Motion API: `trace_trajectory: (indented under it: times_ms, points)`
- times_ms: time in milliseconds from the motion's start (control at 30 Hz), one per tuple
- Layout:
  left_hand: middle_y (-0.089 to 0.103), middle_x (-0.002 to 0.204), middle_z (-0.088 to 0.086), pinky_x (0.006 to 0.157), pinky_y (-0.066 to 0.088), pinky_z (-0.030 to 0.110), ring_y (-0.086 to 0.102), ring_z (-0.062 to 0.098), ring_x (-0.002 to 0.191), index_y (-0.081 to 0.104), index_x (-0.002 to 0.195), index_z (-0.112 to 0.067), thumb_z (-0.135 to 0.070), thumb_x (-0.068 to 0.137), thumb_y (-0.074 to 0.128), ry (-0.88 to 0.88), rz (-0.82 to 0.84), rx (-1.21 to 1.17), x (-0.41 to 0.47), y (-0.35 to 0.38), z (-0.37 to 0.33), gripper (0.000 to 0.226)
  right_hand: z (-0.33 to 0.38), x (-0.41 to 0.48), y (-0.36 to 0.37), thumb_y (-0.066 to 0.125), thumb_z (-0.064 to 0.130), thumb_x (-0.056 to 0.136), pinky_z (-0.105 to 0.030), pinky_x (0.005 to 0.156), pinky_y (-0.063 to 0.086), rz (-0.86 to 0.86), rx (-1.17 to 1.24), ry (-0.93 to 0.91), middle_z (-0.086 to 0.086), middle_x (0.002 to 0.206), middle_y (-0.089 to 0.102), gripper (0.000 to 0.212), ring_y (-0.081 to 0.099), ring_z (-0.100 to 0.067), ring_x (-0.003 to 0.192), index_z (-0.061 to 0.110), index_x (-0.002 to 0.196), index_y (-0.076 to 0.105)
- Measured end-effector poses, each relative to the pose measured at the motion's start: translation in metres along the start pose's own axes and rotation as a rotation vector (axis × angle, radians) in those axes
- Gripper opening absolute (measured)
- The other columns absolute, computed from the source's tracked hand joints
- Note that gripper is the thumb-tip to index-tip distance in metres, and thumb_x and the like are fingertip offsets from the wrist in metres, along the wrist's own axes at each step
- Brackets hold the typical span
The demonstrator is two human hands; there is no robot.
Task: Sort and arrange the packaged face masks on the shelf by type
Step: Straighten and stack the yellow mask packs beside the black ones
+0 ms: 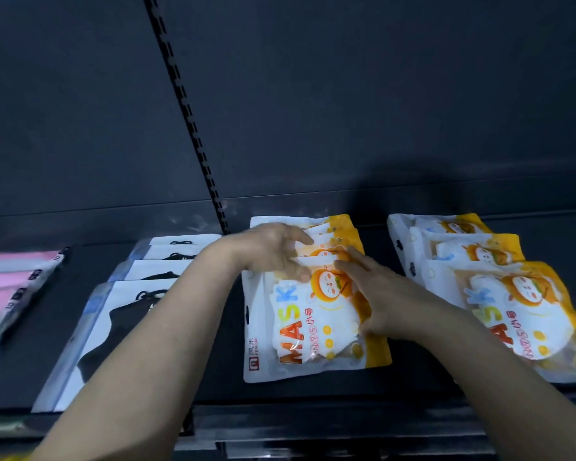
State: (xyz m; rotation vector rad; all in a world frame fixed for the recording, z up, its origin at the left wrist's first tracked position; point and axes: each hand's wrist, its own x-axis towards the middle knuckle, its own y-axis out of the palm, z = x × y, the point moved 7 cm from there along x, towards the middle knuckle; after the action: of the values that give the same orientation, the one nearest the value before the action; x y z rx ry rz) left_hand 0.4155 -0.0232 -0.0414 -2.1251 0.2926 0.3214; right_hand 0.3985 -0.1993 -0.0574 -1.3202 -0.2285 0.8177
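A stack of orange-and-white "MASK" packs (300, 331) lies in the middle of the dark shelf (313, 390). My left hand (273, 251) rests on the stack's far left part, fingers spread over the packs behind the front one. My right hand (369, 294) lies flat on the front pack's right side, fingers apart. A second stack of the same orange packs (499, 294) sits to the right. Left of the middle stack are white packs with black masks (120, 314), overlapped front to back. Pink and pastel packs (10, 287) lie at the far left.
A slotted black upright (193, 128) runs up the dark back panel behind the packs. The shelf's front rail (313, 424) crosses the bottom of the view. A bare strip of shelf separates the two orange stacks.
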Motion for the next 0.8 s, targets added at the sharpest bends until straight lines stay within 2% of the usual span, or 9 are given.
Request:
trace_trajectory:
  times_ms: [100, 200, 333, 367, 467, 533, 633, 733, 800]
  points:
    - [0.036, 0.151, -0.010, 0.112, 0.036, 0.035, 0.042, 0.015, 0.135, 0.041, 0.144, -0.037, -0.031, 0.074, 0.083, 0.025, 0.078, 0.119, -0.008, 0.015, -0.006, 0.081, 0.006, -0.009, 0.002, 0.076, 0.032, 0.076, -0.042, 0.116, 0.021, 0.003, -0.039, -0.006, 0.008, 0.157, -0.019, 0.106, -0.005, -0.021, 0.147, 0.031, 0.150, 0.000]
    - [0.030, 0.154, -0.011, 0.113, 0.034, 0.034, 0.039, 0.015, 0.136, 0.041, 0.144, -0.036, -0.026, 0.078, 0.080, 0.087, 0.099, 0.192, -0.015, 0.019, -0.015, 0.078, 0.013, -0.016, 0.010, 0.071, 0.034, 0.080, -0.044, 0.119, 0.009, -0.012, -0.113, -0.022, 0.003, 0.157, -0.021, 0.104, -0.012, -0.021, 0.146, 0.030, 0.150, -0.006]
    - [0.033, 0.153, -0.010, 0.113, 0.036, 0.037, 0.038, 0.017, 0.138, 0.044, 0.143, -0.032, -0.023, 0.079, 0.079, 0.104, 0.150, 0.164, -0.013, 0.025, -0.018, 0.074, 0.012, -0.023, 0.021, 0.068, 0.031, 0.083, -0.044, 0.120, 0.009, -0.039, -0.068, -0.016, 0.003, 0.158, -0.019, 0.099, -0.011, -0.022, 0.146, 0.032, 0.150, -0.005]
    - [0.034, 0.153, -0.008, 0.113, 0.036, 0.036, 0.038, 0.017, 0.138, 0.043, 0.144, -0.032, -0.024, 0.080, 0.078, 0.093, 0.103, 0.096, -0.011, 0.022, -0.018, 0.074, 0.011, -0.026, 0.022, 0.067, 0.032, 0.083, -0.044, 0.120, 0.010, -0.049, -0.057, -0.008, 0.003, 0.158, -0.019, 0.098, -0.010, -0.023, 0.147, 0.033, 0.150, -0.004]
    - [0.038, 0.152, -0.003, 0.110, 0.039, 0.034, 0.042, 0.019, 0.136, 0.032, 0.150, -0.026, -0.035, 0.086, 0.071, 0.033, -0.212, 0.034, -0.003, -0.004, -0.014, 0.074, 0.008, -0.035, 0.024, 0.061, 0.035, 0.088, -0.043, 0.119, 0.009, -0.081, 0.030, 0.016, 0.005, 0.157, -0.020, 0.089, -0.012, -0.025, 0.146, 0.038, 0.149, -0.004]
    - [0.041, 0.151, 0.001, 0.109, 0.040, 0.035, 0.044, 0.022, 0.135, 0.028, 0.151, -0.021, -0.039, 0.093, 0.059, -0.046, -0.278, 0.081, 0.008, -0.009, -0.008, 0.068, 0.008, -0.042, 0.028, 0.056, 0.044, 0.090, -0.043, 0.119, 0.006, -0.096, 0.097, 0.028, 0.006, 0.156, -0.024, 0.083, -0.016, -0.025, 0.145, 0.041, 0.148, -0.004]
    - [0.047, 0.148, 0.001, 0.107, 0.041, 0.038, 0.046, 0.023, 0.133, 0.037, 0.147, -0.025, -0.033, 0.096, 0.051, -0.062, -0.268, 0.132, 0.021, -0.002, -0.010, 0.054, 0.011, -0.050, 0.041, 0.057, 0.067, 0.077, -0.045, 0.118, -0.002, -0.097, 0.083, 0.056, 0.007, 0.151, -0.034, 0.101, -0.027, -0.024, 0.142, 0.043, 0.147, -0.012]
    - [0.059, 0.134, 0.000, 0.102, 0.046, 0.036, 0.054, 0.020, 0.123, 0.056, 0.135, -0.027, -0.017, 0.091, 0.056, 0.043, -0.240, 0.192, 0.025, 0.004, -0.025, 0.045, 0.009, -0.054, 0.050, 0.060, 0.068, 0.074, -0.045, 0.118, -0.003, -0.143, 0.060, 0.106, 0.003, 0.152, -0.033, 0.109, -0.027, -0.025, 0.142, 0.040, 0.147, -0.015]
    - [0.062, 0.129, -0.001, 0.101, 0.047, 0.034, 0.057, 0.019, 0.119, 0.060, 0.130, -0.028, -0.008, 0.089, 0.054, 0.096, -0.205, 0.240, 0.027, 0.010, -0.032, 0.045, 0.007, -0.056, 0.051, 0.062, 0.064, 0.076, -0.043, 0.118, 0.001, -0.184, 0.106, 0.134, 0.002, 0.154, -0.031, 0.108, -0.022, -0.024, 0.144, 0.038, 0.148, -0.014]
